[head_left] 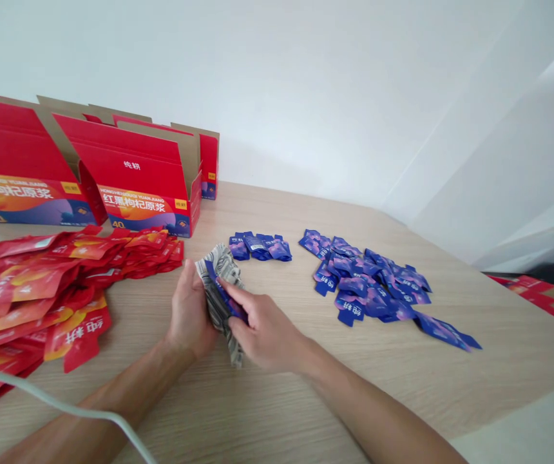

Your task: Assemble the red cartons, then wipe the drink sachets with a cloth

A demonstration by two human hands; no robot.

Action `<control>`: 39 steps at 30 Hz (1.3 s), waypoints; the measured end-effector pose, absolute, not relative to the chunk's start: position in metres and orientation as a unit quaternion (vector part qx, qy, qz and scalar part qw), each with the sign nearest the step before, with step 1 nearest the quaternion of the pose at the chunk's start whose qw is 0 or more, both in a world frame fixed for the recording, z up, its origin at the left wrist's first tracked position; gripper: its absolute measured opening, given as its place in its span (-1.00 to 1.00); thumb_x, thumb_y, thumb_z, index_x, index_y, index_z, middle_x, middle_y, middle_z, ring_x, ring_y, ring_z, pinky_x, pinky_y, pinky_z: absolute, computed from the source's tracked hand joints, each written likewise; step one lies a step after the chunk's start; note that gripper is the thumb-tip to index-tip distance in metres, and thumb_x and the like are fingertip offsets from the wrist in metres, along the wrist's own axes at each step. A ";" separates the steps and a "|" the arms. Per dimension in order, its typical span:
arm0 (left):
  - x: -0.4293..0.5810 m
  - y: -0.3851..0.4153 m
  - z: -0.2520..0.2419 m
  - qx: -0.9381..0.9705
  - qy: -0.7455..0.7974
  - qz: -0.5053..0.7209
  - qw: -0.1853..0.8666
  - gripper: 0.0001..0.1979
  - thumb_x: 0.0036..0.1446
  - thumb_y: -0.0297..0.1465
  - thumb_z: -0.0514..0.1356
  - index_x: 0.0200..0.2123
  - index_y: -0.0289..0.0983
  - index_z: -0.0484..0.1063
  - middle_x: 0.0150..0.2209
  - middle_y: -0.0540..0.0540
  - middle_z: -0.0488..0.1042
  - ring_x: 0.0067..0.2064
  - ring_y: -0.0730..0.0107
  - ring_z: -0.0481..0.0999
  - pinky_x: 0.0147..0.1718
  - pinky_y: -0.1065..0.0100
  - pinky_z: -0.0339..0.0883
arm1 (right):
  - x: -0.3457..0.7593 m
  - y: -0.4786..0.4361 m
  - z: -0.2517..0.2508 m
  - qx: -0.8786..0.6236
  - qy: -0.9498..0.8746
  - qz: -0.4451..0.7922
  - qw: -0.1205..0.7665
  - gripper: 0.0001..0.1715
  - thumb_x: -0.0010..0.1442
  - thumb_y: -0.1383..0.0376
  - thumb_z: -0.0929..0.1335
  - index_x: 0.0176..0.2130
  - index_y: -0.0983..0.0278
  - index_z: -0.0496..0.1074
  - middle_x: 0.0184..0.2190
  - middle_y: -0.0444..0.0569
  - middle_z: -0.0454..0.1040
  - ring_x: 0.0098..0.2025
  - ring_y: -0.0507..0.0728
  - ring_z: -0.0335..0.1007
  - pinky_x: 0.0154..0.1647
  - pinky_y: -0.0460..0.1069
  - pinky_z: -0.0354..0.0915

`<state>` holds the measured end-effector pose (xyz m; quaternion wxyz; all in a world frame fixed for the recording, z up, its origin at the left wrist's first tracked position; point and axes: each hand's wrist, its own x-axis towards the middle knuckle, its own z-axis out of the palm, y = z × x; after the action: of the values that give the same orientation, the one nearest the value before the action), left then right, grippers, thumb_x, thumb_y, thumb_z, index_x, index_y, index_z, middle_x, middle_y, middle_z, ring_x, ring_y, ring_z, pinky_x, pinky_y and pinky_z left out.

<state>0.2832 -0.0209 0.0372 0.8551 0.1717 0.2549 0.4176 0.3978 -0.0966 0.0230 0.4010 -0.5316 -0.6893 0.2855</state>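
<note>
My left hand [191,314] is wrapped round a crumpled grey-and-white patterned cloth [219,258]. A blue sachet [231,301] lies in the folds of that cloth, partly covered. My right hand [268,332] closes on the sachet from the right, its thumb and fingers pressing it against the cloth. Just beyond my hands sits a small group of blue sachets [260,246]. Farther right lies a larger loose spread of the same blue sachets [373,283]. Left of my left hand is a big heap of red sachets [26,283].
Open red cartons [136,174] stand along the back left of the wooden table [296,412], against the white wall [296,96]. A pale cable [64,406] crosses the lower left. Red cardboard [531,293] shows beyond the table's right edge.
</note>
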 end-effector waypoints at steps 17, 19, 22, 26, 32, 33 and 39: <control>0.289 -0.025 0.015 0.245 0.289 0.367 0.850 -0.48 0.51 -0.14 -0.04 0.11 -0.38 0.55 -0.21 -0.33 0.69 -0.35 0.04 0.72 -0.37 0.07 0.67 | 0.515 0.027 0.012 -0.729 -0.667 -0.016 0.155 -0.40 0.32 0.54 0.29 0.29 0.33 0.44 0.30 0.25 0.52 0.34 0.28 0.45 0.35 0.12 0.31; 0.289 -0.025 0.013 0.240 0.290 0.360 0.854 -0.50 0.51 -0.14 -0.01 0.11 -0.36 0.57 -0.18 -0.33 0.70 -0.33 0.04 0.74 -0.32 0.08 0.69 | 0.513 0.025 0.008 -0.721 -0.683 -0.014 0.120 -0.57 0.45 0.41 0.30 0.24 0.33 0.47 0.27 0.21 0.55 0.34 0.24 0.44 0.38 0.09 0.26; 0.292 -0.024 0.008 0.233 0.283 0.354 0.860 -0.53 0.49 -0.13 0.06 0.14 -0.32 0.58 -0.10 -0.31 0.71 -0.28 0.05 0.75 -0.24 0.09 0.70 | 0.529 0.022 0.016 -0.735 -0.670 -0.033 0.098 -0.51 0.61 0.16 0.18 0.35 0.29 0.36 0.37 0.15 0.45 0.42 0.17 0.33 0.45 0.05 0.15; 0.295 -0.020 -0.002 0.219 0.259 0.340 0.877 -0.51 0.47 -0.12 0.11 0.22 -0.30 0.56 -0.04 -0.32 0.70 -0.17 0.03 0.75 -0.10 0.05 0.68 | 0.584 0.021 0.033 -0.827 -0.557 -0.060 0.053 -0.44 0.58 0.22 0.19 0.38 0.50 0.27 0.34 0.44 0.41 0.42 0.32 0.33 0.39 0.11 0.21; 0.295 -0.014 -0.012 0.226 0.238 0.307 0.893 -0.43 0.43 -0.01 0.11 0.20 -0.31 0.58 -0.04 -0.34 0.69 -0.11 -0.05 0.74 -0.06 0.00 0.65 | 0.638 0.020 0.021 -0.883 -0.466 -0.014 -0.058 -0.51 0.41 0.22 0.46 0.21 0.45 0.47 0.17 0.31 0.54 0.18 0.34 0.54 0.21 0.22 0.43; 0.295 -0.013 -0.013 0.229 0.236 0.306 0.894 -0.43 0.43 -0.01 0.11 0.19 -0.32 0.58 -0.03 -0.35 0.69 -0.13 -0.04 0.74 -0.07 0.01 0.65 | 0.637 0.020 0.018 -0.880 -0.470 -0.016 -0.063 -0.51 0.43 0.16 0.46 0.20 0.39 0.48 0.18 0.23 0.54 0.18 0.31 0.54 0.23 0.25 0.43; 0.295 -0.012 -0.009 0.215 0.255 0.303 0.893 -0.45 0.42 -0.01 0.13 0.17 -0.30 0.59 -0.07 -0.31 0.69 -0.25 0.07 0.72 -0.21 0.09 0.66 | 0.620 0.021 0.021 -0.869 -0.492 -0.040 -0.036 -0.57 0.41 0.39 0.38 0.23 0.38 0.51 0.15 0.32 0.58 0.21 0.36 0.55 0.22 0.17 0.40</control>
<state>0.2950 -0.0124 -0.0090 0.8927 0.2153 0.2549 0.3030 0.6196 0.0206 0.0209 -0.0358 -0.8688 -0.4923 -0.0398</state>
